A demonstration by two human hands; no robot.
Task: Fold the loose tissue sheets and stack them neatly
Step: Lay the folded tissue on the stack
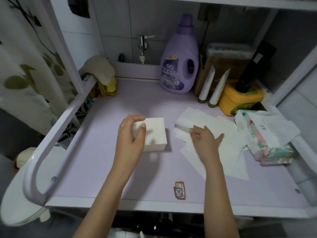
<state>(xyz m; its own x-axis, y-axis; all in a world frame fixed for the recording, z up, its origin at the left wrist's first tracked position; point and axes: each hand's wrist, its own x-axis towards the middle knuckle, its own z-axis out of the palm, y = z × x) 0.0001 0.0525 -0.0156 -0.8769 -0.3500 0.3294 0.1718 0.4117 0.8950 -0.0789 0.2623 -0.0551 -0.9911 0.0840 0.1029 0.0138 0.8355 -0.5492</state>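
Two grips: left [132, 133] around stack [155, 134] edge, right [204, 136] apparently pinching loose sheet [182, 127].

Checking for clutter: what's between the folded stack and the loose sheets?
Nothing: the head view shows only a bare strip of lilac tabletop between the folded stack and the loose sheets.

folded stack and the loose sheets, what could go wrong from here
1. The right hand pinches one edge among the overlapping loose sheets. Pulling may drag neighbouring sheets along or tear the thin tissue.
2. The left hand holds only the left side of the folded stack. Adding a sheet carelessly could skew its layers.
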